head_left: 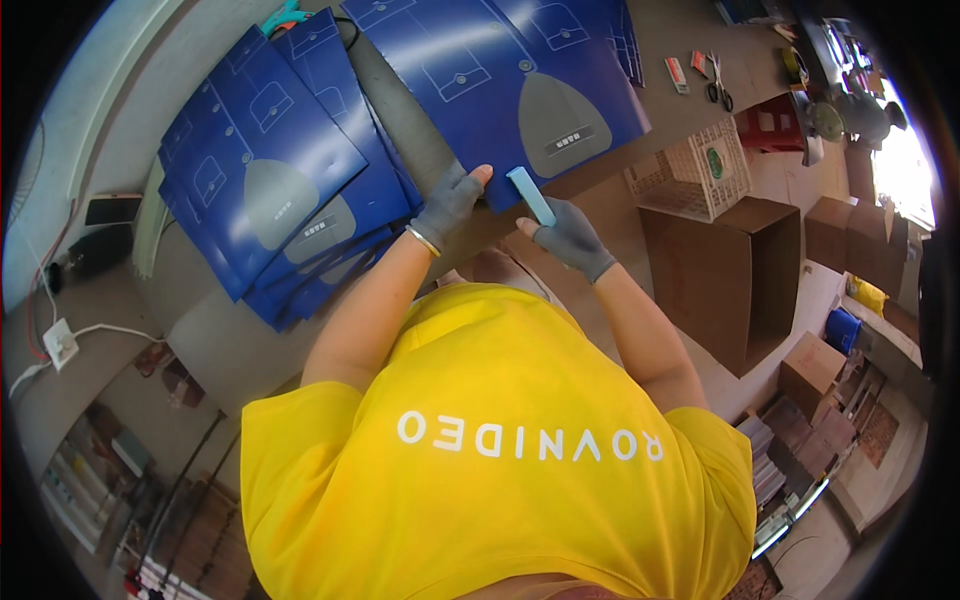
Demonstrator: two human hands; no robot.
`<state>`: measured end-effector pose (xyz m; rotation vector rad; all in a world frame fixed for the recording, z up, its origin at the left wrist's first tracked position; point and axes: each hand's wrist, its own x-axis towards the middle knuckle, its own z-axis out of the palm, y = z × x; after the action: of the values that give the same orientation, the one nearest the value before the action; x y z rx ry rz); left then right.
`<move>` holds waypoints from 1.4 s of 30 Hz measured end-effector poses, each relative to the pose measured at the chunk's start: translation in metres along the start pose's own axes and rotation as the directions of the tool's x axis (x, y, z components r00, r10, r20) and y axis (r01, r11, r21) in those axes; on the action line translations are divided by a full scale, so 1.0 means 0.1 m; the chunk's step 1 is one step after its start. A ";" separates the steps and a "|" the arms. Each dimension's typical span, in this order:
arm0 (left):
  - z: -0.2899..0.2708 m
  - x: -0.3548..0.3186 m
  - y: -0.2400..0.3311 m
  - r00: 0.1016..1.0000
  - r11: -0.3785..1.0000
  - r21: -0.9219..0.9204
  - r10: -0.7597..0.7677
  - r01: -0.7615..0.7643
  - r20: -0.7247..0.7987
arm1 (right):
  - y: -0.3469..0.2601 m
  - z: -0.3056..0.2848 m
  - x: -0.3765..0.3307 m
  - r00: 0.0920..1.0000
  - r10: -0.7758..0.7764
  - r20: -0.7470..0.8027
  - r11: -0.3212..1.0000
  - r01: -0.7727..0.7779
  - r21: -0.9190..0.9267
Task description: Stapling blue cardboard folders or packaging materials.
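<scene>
My left hand [450, 208], in a grey glove with bare fingertips, is closed at the near left corner of a blue printed sheet [470, 110]; some of its fingers are hidden. This sheet carries pale outlines and a grey rounded panel, and its near edge reaches past the table edge. In my right hand [572, 240], gloved the same way, is a light blue flat bar [531, 195], its far end angled up beside the sheet's near edge. To the left lies an overlapping pile of similar blue sheets [275, 150].
Scissors [716, 88] and a small red-and-white box [677, 75] lie on the table at the right. A cream plastic basket [712, 165] stands near an open cardboard box [720, 280]. A turquoise-handled tool [284, 16] rests behind the pile. At left hangs a white socket block [61, 343] with cables.
</scene>
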<state>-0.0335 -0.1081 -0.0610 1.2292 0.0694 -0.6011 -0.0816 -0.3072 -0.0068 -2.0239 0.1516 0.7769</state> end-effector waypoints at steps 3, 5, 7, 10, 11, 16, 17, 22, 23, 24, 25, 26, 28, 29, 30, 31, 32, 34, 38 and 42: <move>0.02 0.00 -0.04 0.997 0.997 -0.055 0.051 -0.055 -0.059 | -0.04 0.02 0.05 0.999 0.050 -0.022 0.995 -0.052 -0.082; -0.02 0.02 -0.08 0.990 0.995 0.043 -0.086 0.091 -0.108 | -0.04 0.06 0.06 0.997 0.077 -0.025 0.993 -0.079 -0.085; 0.05 0.01 -0.01 0.984 0.987 -0.092 -0.144 0.134 -0.107 | 0.02 0.13 0.07 0.989 0.139 0.048 0.979 -0.145 0.147; -0.02 -0.06 0.25 0.975 0.956 -0.225 -0.209 0.188 -0.074 | 0.12 -0.03 0.07 0.992 -0.036 -0.122 0.971 0.063 0.231; -0.08 -0.08 0.37 0.975 0.953 -0.226 -0.217 0.202 -0.043 | 0.18 -0.16 0.08 0.991 -0.035 -0.128 0.970 0.064 0.235; -0.17 -0.23 0.68 0.950 0.950 -0.201 -0.271 0.238 -0.157 | 0.32 -0.74 0.02 0.957 0.153 -0.247 0.973 -0.102 0.206; -0.19 -0.24 0.68 0.951 0.952 -0.196 -0.268 0.236 -0.153 | 0.34 -0.74 0.02 0.956 0.146 -0.256 0.973 -0.092 0.211; -0.16 -0.31 0.70 0.952 0.957 -0.190 -0.252 0.218 -0.176 | 0.35 -0.69 0.06 0.939 0.212 -0.271 0.976 -0.186 0.116; -0.18 -0.32 0.67 0.955 0.959 -0.182 -0.246 0.215 -0.167 | 0.36 -0.65 0.09 0.931 0.227 -0.287 0.973 -0.203 0.111; -0.18 -0.31 0.68 0.959 0.962 -0.173 -0.239 0.212 -0.156 | 0.36 -0.62 0.10 0.932 0.224 -0.285 0.974 -0.201 0.108; -0.19 -0.35 0.71 0.958 0.962 -0.175 -0.236 0.208 -0.161 | 0.36 -0.59 0.11 0.932 0.233 -0.278 0.970 -0.203 0.131; -0.21 -0.43 0.74 0.966 0.983 -0.123 -0.158 0.135 -0.204 | 0.34 -0.55 0.12 0.932 0.241 -0.269 0.967 -0.205 0.154; -0.26 -0.62 0.90 0.961 0.998 -0.043 -0.051 0.041 -0.271 | 0.18 -0.47 0.07 0.963 0.191 -0.190 0.969 -0.155 0.191; -0.36 -0.75 1.02 0.954 1.000 -0.016 -0.023 0.019 -0.299 | 0.12 -0.40 0.05 0.983 0.141 -0.115 0.966 -0.111 0.235; -0.46 -0.90 1.15 0.918 0.997 0.045 -0.039 0.061 -0.395 | 0.08 -0.31 0.02 0.983 0.139 -0.117 0.965 -0.108 0.238; -0.61 -1.06 1.23 0.860 0.996 0.044 -0.044 0.077 -0.509 | 0.05 -0.22 0.00 0.996 -0.022 -0.082 0.968 0.042 0.249; -0.98 -1.19 1.19 0.856 0.991 0.133 0.066 0.003 -0.513 | 0.02 -0.17 -0.02 0.981 -0.189 -0.045 0.946 0.194 0.261; -1.39 -1.49 1.32 0.846 0.950 0.311 0.173 -0.009 -0.505 | 0.01 -0.16 -0.02 0.987 -0.157 -0.019 0.952 0.156 0.262; -2.11 -1.67 1.19 0.691 0.232 0.853 0.506 0.467 -0.517 | 0.10 -0.13 -0.02 0.998 -0.056 0.024 0.956 0.047 0.291; -1.28 -0.72 1.48 0.838 0.662 0.747 0.378 0.051 -0.392 | 0.19 -0.15 0.01 0.997 0.053 -0.062 0.960 -0.033 0.279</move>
<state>0.0087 0.0649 0.0479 2.1656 0.1753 -0.0729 -0.0808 -0.3299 -0.0157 -1.7852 0.3273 0.6726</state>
